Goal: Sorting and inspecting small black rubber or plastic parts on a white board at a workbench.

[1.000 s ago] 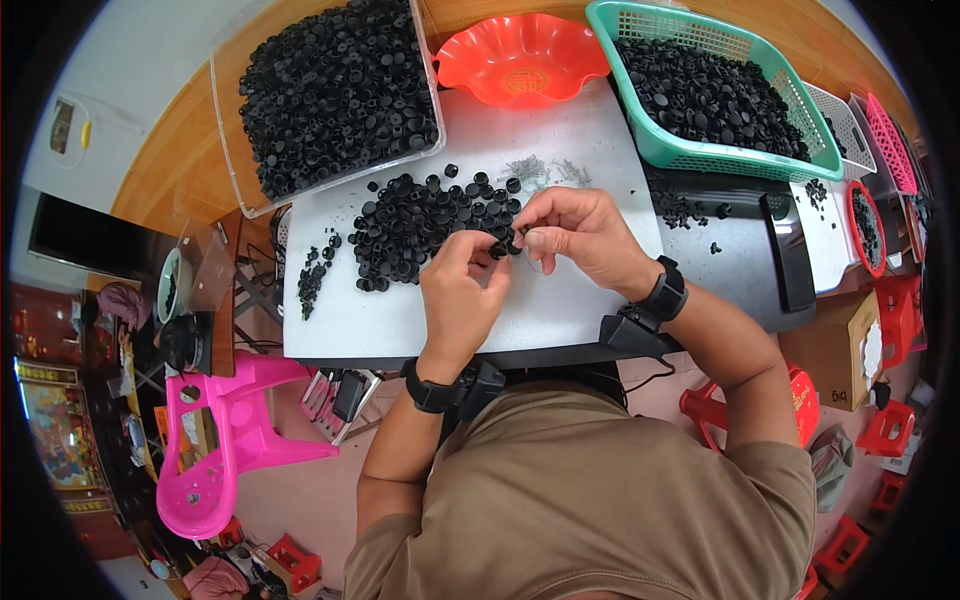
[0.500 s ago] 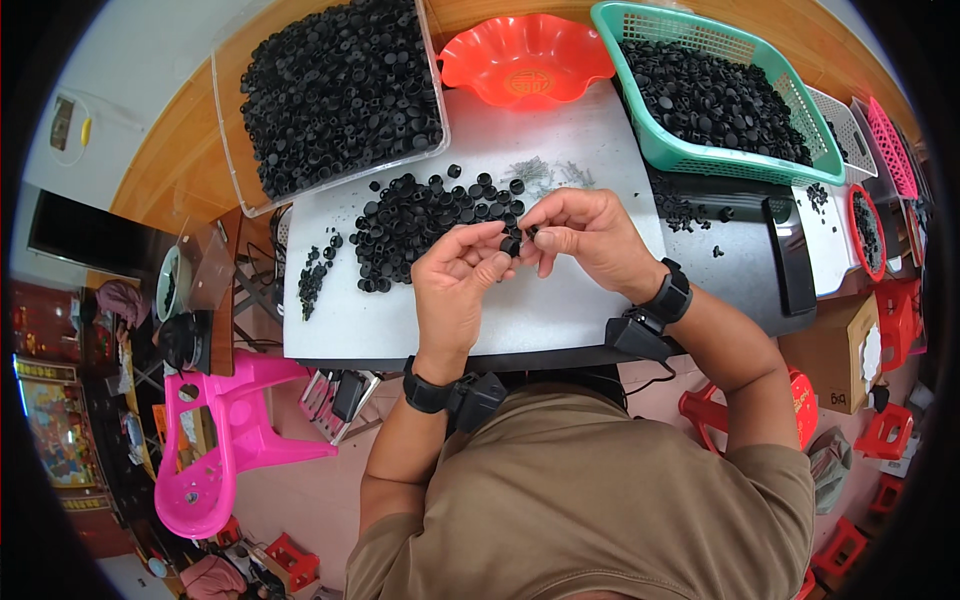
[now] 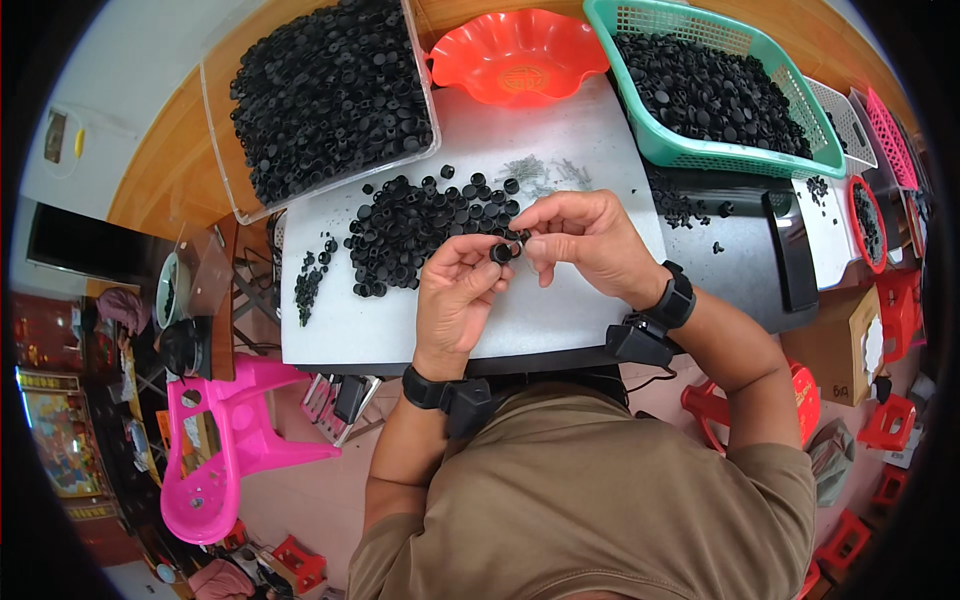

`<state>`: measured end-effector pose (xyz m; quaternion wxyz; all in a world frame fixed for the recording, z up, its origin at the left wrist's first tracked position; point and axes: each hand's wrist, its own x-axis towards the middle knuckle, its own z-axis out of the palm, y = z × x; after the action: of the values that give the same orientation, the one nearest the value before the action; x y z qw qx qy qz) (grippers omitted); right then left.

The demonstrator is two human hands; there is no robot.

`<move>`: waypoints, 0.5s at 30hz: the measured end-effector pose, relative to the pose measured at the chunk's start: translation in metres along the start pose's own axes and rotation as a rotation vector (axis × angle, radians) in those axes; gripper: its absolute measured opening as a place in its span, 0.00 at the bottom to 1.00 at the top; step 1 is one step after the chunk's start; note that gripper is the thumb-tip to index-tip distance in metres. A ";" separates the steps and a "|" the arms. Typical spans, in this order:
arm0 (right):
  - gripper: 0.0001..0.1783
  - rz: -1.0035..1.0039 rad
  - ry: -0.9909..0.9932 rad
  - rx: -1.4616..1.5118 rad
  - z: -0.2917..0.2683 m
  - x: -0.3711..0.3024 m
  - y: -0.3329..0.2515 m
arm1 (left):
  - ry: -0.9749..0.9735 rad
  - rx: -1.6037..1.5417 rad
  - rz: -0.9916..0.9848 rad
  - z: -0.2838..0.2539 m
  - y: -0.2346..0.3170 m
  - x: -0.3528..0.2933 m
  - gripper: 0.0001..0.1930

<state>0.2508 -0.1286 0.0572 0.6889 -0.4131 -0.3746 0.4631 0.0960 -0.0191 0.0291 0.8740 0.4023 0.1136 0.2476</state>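
My left hand point(image 3: 458, 290) pinches a small round black plastic cap point(image 3: 501, 253) between thumb and fingers, just above the white tabletop point(image 3: 400, 330). Close beside it, my right hand point(image 3: 580, 240) has thumb and forefinger together on a tiny dark piece point(image 3: 523, 238), too small to make out fully. The two pieces are almost touching. Beyond my hands lies a heap of loose black caps point(image 3: 400, 230). A scatter of thin pale pins point(image 3: 525, 172) rests past the heap. Smaller black parts point(image 3: 308, 285) form a strip on the left.
A clear bin point(image 3: 335, 100) full of black parts stands at the far left, beside a red scalloped bowl point(image 3: 520, 60). A green basket point(image 3: 730, 165) of black pieces stands far right. A pink plastic chair point(image 3: 235, 440) is at the left, a cardboard box point(image 3: 835, 345) at the right.
My left hand has turned slightly, so the cap in its fingers now shows its round face. The right hand stays close, its fingers a little farther from the cap. The whole view has shifted slightly.
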 end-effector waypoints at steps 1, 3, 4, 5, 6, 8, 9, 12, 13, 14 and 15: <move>0.07 0.010 0.031 0.009 0.001 0.000 0.000 | 0.001 -0.022 -0.003 -0.001 0.000 0.000 0.12; 0.07 -0.004 0.025 -0.005 0.001 0.000 0.000 | 0.010 -0.023 0.001 -0.002 -0.001 0.001 0.12; 0.07 -0.018 0.016 -0.021 0.001 0.000 0.000 | 0.018 -0.026 0.009 -0.002 -0.001 0.001 0.12; 0.07 -0.019 0.019 -0.019 0.000 0.000 0.001 | 0.016 -0.024 0.006 -0.002 -0.001 0.001 0.12; 0.07 -0.018 0.008 -0.031 0.000 0.000 0.003 | 0.021 -0.032 0.010 -0.003 -0.001 0.001 0.12; 0.07 -0.017 -0.001 -0.041 0.001 0.000 0.004 | 0.025 -0.039 0.013 -0.003 -0.001 0.001 0.12; 0.07 -0.013 -0.006 -0.042 0.002 0.000 0.003 | 0.025 -0.037 0.019 -0.003 -0.001 0.001 0.12; 0.06 0.006 -0.001 -0.042 0.004 -0.002 0.002 | 0.011 -0.024 0.032 -0.003 -0.002 0.002 0.13; 0.06 0.022 0.007 -0.043 0.004 -0.003 0.002 | -0.002 -0.016 0.038 -0.004 -0.003 0.002 0.13; 0.06 0.022 0.007 -0.042 0.004 -0.002 0.002 | -0.001 -0.014 0.037 -0.004 -0.003 0.002 0.13; 0.06 0.031 0.012 -0.040 0.004 -0.002 0.002 | -0.001 -0.016 0.030 -0.004 -0.002 0.002 0.14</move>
<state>0.2459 -0.1295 0.0570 0.6754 -0.4352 -0.3734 0.4636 0.0969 -0.0169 0.0249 0.8736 0.3969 0.1052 0.2612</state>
